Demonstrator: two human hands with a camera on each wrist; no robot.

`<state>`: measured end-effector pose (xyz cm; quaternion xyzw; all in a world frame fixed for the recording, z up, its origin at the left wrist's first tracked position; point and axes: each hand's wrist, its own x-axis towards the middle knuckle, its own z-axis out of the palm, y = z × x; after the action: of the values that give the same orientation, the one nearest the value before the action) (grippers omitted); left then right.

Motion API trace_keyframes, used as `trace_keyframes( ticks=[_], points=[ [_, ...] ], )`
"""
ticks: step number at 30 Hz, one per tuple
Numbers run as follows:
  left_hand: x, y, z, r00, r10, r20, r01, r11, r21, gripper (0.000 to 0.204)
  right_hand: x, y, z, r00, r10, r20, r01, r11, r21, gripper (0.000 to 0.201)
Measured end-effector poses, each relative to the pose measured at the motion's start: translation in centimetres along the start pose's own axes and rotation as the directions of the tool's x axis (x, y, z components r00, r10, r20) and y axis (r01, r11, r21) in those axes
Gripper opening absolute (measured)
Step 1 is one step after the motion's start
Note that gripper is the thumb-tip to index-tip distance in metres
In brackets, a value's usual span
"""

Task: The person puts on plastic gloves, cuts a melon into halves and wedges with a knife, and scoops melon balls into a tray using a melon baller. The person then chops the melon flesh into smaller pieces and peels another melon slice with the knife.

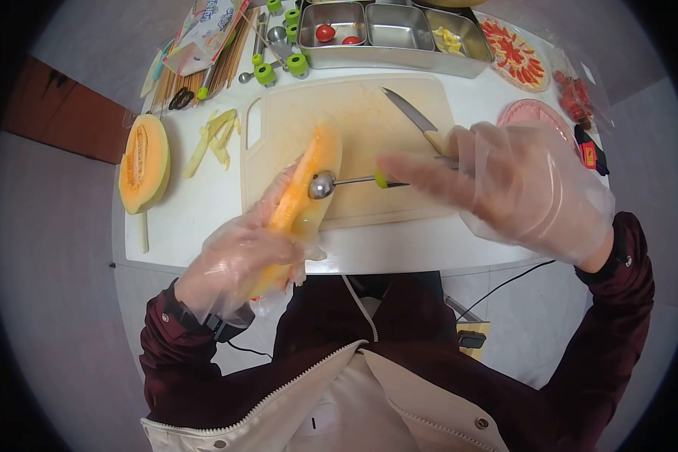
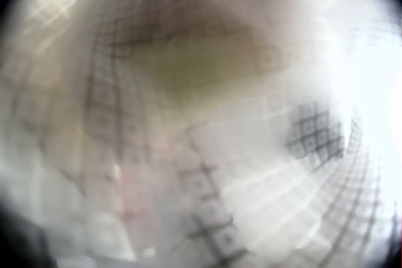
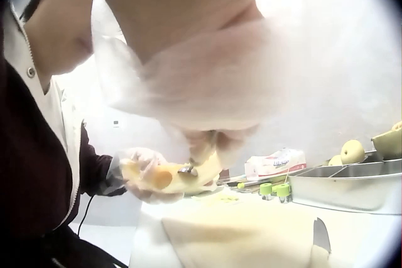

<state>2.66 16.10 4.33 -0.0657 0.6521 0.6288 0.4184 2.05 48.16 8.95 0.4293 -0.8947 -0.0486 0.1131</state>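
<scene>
In the head view my left hand (image 1: pixel 237 252), in a clear plastic glove, holds a long cantaloupe wedge (image 1: pixel 300 177) with orange flesh and pale rind. My gloved right hand (image 1: pixel 531 184) grips a melon baller (image 1: pixel 322 185) by its green and dark handle. The baller's round steel scoop lies against the side of the wedge in this view. From the right wrist, a round hollow shows in the flesh of the cantaloupe wedge (image 3: pixel 164 179), beside the scoop (image 3: pixel 188 170). The left wrist view is badly blurred by the glove.
A cutting board (image 1: pixel 361 207) carries a knife (image 1: pixel 410 110). Left of it are a halved melon (image 1: pixel 145 164) and rind strips (image 1: pixel 212 143). Behind stand green-topped cutters (image 1: pixel 297 65) and a steel tray (image 1: pixel 399 56) with tomatoes. A pink plate (image 1: pixel 539 111) lies right.
</scene>
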Motion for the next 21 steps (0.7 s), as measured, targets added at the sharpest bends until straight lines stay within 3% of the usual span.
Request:
trace_keyframes(
  ticks=[2,6,8,11,15,21],
  points=[
    [-0.2,0.2,-0.2,0.999,0.04,0.0,-0.04,0.998,-0.058,0.101,0.3,-0.2,0.0,0.989,-0.077,-0.124,0.042,0.964,-0.261,0.051],
    [-0.3,-0.3,0.3,0.987,0.16,-0.011,-0.16,0.978,-0.132,0.102,0.2,-0.4,-0.6,0.999,0.023,-0.022,-0.029,0.946,-0.323,0.047],
    [-0.3,-0.3,0.3,0.979,0.201,-0.036,-0.203,0.977,-0.063,0.105,0.4,-0.4,-0.8,0.993,0.092,0.07,-0.079,0.982,-0.174,0.043],
    [-0.8,0.2,0.6,0.986,0.166,-0.029,-0.167,0.985,-0.043,0.107,0.3,-0.3,-0.8,0.99,0.092,0.104,-0.077,0.987,-0.14,0.04],
    [-0.8,0.8,1.0,0.987,0.158,-0.037,-0.16,0.985,-0.057,0.109,0.1,-0.3,-0.7,0.994,0.098,0.053,-0.094,0.993,-0.066,0.038],
    [-0.6,0.4,0.7,0.98,0.197,0.026,-0.195,0.979,-0.057,0.11,-0.1,0.1,-0.4,0.987,0.13,0.093,-0.144,0.976,0.161,0.035]
  ],
)
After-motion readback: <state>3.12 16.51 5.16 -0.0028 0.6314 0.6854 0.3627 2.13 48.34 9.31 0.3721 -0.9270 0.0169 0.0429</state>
